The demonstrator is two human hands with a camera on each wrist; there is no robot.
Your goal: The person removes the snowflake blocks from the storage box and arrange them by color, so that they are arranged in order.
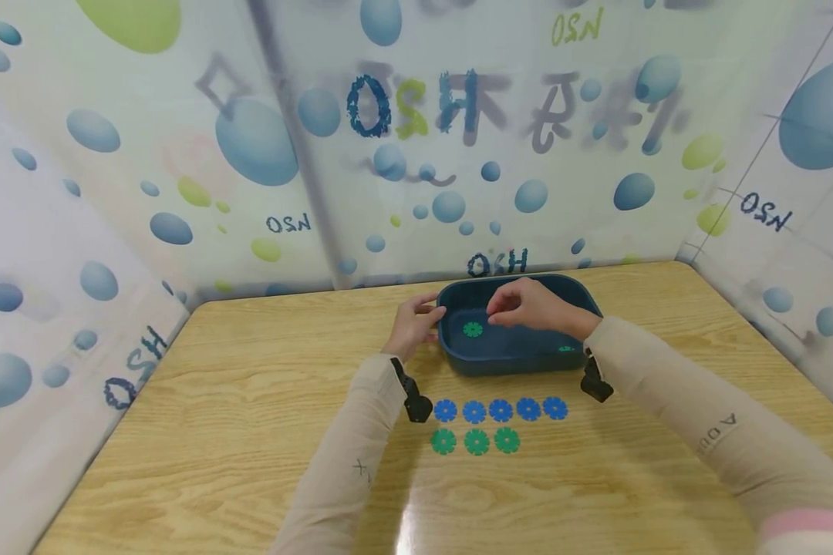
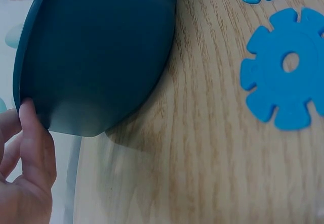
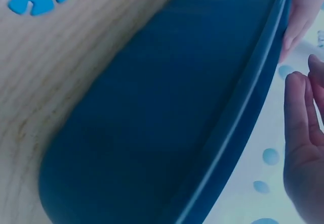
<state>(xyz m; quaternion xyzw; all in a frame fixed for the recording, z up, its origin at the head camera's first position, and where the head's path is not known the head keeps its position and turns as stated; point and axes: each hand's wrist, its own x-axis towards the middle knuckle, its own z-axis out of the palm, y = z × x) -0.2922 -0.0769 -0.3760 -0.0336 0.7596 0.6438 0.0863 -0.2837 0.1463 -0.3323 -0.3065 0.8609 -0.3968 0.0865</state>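
My left hand [image 1: 411, 325] holds the left end of a dark blue plastic basin [image 1: 507, 365], with fingertips right at its rim. Over the basin hovers my right hand [image 1: 527, 305], fingers bent and the thumb near the fingertips. Nothing shows between those fingers in the head view or the right wrist view. Inside the basin lies a green notched disc [image 1: 473, 329], a little left of my right fingertips. Another green disc [image 1: 566, 348] shows partly near the basin's front right, below my right wrist.
Several blue notched discs [image 1: 500, 410] form a row on the wooden table [image 1: 264, 401] in front of the basin. Nearer to me are three green discs [image 1: 477, 442] in a second row. A patterned curtain [image 1: 416, 193] hangs behind the table.
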